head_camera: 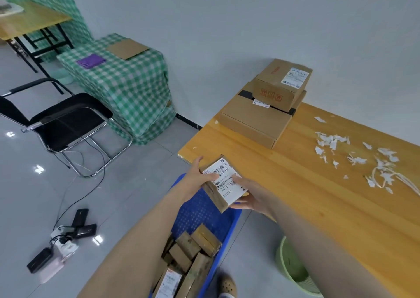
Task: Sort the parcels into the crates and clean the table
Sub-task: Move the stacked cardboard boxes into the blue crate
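Cardboard parcel (223,183), small, rectangular, white barcode label on top, frame centre, above blue perforated plastic crate (204,211). Left hand (196,180) and right hand (254,198) both clamped on opposite ends, fingers curled round edges. In crate: several brown taped parcels (193,247). Upper right: two larger boxes (259,118) stacked on smooth wooden table (318,206), torn white paper scraps (354,159) beside.

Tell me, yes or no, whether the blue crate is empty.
No, the blue crate holds several brown parcels at its near end, below the labelled parcel that the left hand and right hand grip.
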Motion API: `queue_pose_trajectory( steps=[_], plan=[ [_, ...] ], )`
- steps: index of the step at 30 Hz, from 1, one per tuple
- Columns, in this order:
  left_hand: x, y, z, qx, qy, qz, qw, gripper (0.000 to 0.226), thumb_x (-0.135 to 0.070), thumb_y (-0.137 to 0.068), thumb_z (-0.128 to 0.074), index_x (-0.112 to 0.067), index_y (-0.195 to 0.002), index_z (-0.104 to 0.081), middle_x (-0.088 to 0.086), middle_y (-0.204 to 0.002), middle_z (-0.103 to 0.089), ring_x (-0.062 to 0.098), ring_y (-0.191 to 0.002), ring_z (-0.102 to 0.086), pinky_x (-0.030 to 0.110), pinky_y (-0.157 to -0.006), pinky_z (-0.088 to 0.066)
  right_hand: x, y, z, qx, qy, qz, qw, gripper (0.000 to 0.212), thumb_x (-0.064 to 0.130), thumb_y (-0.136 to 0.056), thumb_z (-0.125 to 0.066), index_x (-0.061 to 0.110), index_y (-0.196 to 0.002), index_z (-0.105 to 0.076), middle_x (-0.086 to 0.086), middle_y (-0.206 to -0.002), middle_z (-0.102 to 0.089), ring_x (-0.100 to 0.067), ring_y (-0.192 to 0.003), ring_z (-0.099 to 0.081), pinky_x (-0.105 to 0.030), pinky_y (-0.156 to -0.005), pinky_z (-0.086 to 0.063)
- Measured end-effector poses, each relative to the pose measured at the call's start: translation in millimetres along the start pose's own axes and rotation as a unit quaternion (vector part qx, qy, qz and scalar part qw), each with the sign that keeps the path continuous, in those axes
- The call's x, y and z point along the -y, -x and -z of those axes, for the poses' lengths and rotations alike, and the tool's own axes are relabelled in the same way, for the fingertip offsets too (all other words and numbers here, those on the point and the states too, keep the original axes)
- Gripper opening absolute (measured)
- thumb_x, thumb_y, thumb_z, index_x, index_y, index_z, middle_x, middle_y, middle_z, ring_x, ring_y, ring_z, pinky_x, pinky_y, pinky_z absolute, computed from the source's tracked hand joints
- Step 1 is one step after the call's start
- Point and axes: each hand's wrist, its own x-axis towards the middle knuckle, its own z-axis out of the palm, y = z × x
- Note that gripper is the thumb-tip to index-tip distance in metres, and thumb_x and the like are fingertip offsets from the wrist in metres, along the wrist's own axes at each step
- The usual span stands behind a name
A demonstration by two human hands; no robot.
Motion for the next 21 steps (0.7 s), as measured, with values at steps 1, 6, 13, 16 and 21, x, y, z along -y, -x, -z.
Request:
queue_pose_trajectory(
  steps=[1, 6, 13, 16, 21],
  plan=[
    [2, -3, -2, -0.01, 0.014, 0.012, 1.0, 0.098, -0.006, -0.08, -0.072, -0.027, -0.149, -0.006, -0.006, -0.119, -0.052, 0.017, -0.106, -0.057, 0.037, -0.092, -0.048, 1, -1, 1, -0.002, -0.004, 0.006, 1.0, 0.053, 0.039, -0.083, -0.068, 0.014, -0.127, -0.052, -0.012, -0.116, -0.067, -0.031, -0.109, -0.063, -0.047, -0.09, -0.054],
    [8, -14, -9, 0.006, -0.035, 0.095, 0.995, 0.099, -0.025, -0.072, -0.081, -0.032, -0.141, -0.01, -0.003, -0.124, -0.058, 0.021, -0.119, -0.051, 0.058, -0.104, -0.031, 10, -7, -1, -0.017, -0.027, -0.008, 0.999, 0.044, 0.029, -0.088, -0.064, 0.014, -0.127, -0.05, -0.014, -0.118, -0.063, -0.032, -0.115, -0.056, -0.056, -0.099, -0.044],
    [6, -19, 24, 0.032, -0.157, 0.081, 0.984, 0.082, -0.034, -0.073, -0.08, -0.029, -0.136, -0.028, -0.005, -0.119, -0.061, 0.019, -0.108, -0.059, 0.043, -0.095, -0.043, 6, -19, -28, -0.007, 0.081, -0.063, 0.995, 0.044, 0.047, -0.08, -0.068, 0.026, -0.115, -0.053, -0.002, -0.119, -0.061, -0.027, -0.117, -0.052, -0.063, -0.107, -0.03],
    [2, -23, 45, 0.042, -0.189, 0.062, 0.979, 0.084, -0.036, -0.075, -0.078, -0.027, -0.139, -0.024, -0.005, -0.122, -0.059, 0.018, -0.11, -0.057, 0.042, -0.094, -0.045, -3, -25, -51, -0.019, 0.053, -0.027, 0.998, 0.038, 0.047, -0.083, -0.066, 0.025, -0.112, -0.056, -0.003, -0.113, -0.066, -0.023, -0.108, -0.058, -0.056, -0.098, -0.045],
    [12, -30, 91, 0.081, -0.238, 0.042, 0.967, 0.073, -0.03, -0.077, -0.077, -0.026, -0.133, -0.029, -0.005, -0.121, -0.058, 0.017, -0.11, -0.055, 0.04, -0.091, -0.046, -38, -50, -101, -0.079, -0.004, 0.018, 0.997, 0.048, 0.049, -0.081, -0.067, 0.024, -0.12, -0.052, -0.001, -0.114, -0.066, -0.017, -0.109, -0.059, -0.05, -0.082, -0.056]
  ],
)
